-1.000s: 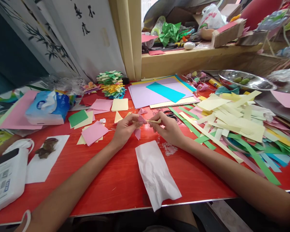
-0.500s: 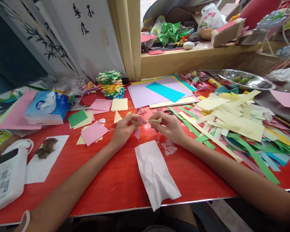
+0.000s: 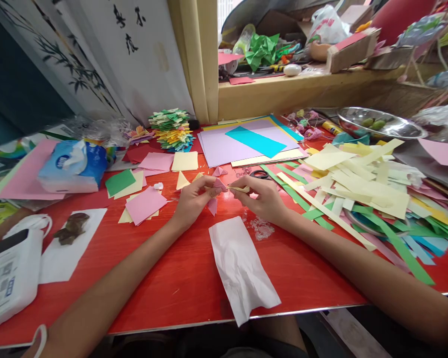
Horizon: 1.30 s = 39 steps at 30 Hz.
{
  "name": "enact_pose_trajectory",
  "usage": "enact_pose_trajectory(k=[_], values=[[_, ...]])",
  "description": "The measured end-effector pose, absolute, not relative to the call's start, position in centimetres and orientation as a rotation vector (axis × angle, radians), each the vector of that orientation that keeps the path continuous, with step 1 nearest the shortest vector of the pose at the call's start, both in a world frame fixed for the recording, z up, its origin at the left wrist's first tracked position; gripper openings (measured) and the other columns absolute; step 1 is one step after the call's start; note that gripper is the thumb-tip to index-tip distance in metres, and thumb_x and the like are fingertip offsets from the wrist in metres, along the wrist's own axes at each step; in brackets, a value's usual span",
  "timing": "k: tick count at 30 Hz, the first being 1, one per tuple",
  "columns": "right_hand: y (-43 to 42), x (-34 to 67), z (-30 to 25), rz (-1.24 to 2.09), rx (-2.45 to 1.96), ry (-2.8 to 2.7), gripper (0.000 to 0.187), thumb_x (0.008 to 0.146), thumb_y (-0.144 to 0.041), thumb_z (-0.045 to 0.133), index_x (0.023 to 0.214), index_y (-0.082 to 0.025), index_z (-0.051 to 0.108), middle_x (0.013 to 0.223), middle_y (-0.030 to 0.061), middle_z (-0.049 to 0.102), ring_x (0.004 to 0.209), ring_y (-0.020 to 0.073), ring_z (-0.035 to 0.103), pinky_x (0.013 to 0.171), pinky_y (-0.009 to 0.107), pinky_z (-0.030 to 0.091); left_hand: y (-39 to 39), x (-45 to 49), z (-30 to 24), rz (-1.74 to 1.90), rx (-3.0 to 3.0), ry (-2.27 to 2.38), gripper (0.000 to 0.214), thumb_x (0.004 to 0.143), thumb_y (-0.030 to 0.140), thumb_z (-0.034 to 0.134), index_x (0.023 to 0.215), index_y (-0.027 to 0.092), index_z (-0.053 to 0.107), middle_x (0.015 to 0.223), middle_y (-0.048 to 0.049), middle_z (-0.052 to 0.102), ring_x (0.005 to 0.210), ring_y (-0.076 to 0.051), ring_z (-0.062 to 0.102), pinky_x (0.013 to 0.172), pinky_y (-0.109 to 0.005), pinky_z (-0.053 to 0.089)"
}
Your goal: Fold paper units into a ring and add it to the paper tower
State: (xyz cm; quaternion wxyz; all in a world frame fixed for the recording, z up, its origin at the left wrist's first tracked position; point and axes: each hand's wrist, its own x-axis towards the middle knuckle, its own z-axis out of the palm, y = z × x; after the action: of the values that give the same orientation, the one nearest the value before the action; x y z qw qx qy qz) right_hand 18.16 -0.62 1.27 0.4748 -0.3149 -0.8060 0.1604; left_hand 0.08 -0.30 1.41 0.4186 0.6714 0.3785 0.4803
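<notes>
Over the middle of the red table, my left hand pinches a small folded pink paper piece. Close against its right side, my right hand grips a folded pale yellow paper piece between thumb and fingers. The tips of the two pieces meet or nearly meet; I cannot tell if one is inside the other. Folded pink triangles lie just beyond the hands and below them, one pink triangle by my left fingers. A yellow triangle stands left of my left hand. Crumpled white tissue lies between my forearms.
A stack of folded paper pieces stands at the back. Scissors lie behind my right hand. Paper strips heap up at right near a metal bowl. Pink squares and a tissue pack are at left.
My right fingers have shifted slightly around the yellow piece, and more of the scissors shows behind them. My left hand stays almost still with the pink piece.
</notes>
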Motion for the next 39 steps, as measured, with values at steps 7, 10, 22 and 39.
enact_pose_trajectory(k=[7,10,22,39], values=[[-0.5,18.4,0.7,0.127,-0.701,-2.051,0.015,0.083,-0.011,0.044,0.084,-0.020,0.056,0.072,0.0018,0.062,0.059,0.0098,0.054,0.055,0.022,0.042,-0.4,0.1,1.5,1.203,1.677,0.976,0.011,0.075,0.031,0.063,0.078,0.020,0.065,0.077,-0.0012,0.063,0.073,-0.013,0.057,0.066,-0.025,0.045],[-0.4,18.6,0.4,0.031,-0.716,-2.115,0.017,0.084,-0.012,0.042,0.089,-0.020,0.056,0.075,0.0030,0.062,0.062,0.0109,0.056,0.054,0.023,0.042,-0.4,0.1,1.5,1.204,1.673,0.963,0.010,0.075,0.029,0.063,0.079,0.021,0.065,0.077,-0.0004,0.064,0.073,-0.013,0.057,0.066,-0.025,0.045],[-0.4,18.6,0.4,-0.021,-0.723,-2.125,0.015,0.085,-0.014,0.043,0.088,-0.020,0.056,0.074,0.0031,0.064,0.060,0.0103,0.055,0.052,0.022,0.042,-0.4,0.1,1.4,1.218,1.705,0.984,0.010,0.076,0.029,0.062,0.079,0.021,0.066,0.075,-0.0010,0.062,0.074,-0.013,0.057,0.064,-0.024,0.046],[-0.7,18.1,1.0,0.211,-0.743,-1.988,0.008,0.082,-0.014,0.049,0.078,-0.017,0.056,0.065,-0.0004,0.059,0.052,0.0067,0.047,0.052,0.019,0.039,-0.4,0.1,1.4,1.225,1.726,0.954,0.007,0.076,0.027,0.063,0.078,0.021,0.065,0.074,0.0004,0.063,0.071,-0.012,0.058,0.067,-0.024,0.046]])
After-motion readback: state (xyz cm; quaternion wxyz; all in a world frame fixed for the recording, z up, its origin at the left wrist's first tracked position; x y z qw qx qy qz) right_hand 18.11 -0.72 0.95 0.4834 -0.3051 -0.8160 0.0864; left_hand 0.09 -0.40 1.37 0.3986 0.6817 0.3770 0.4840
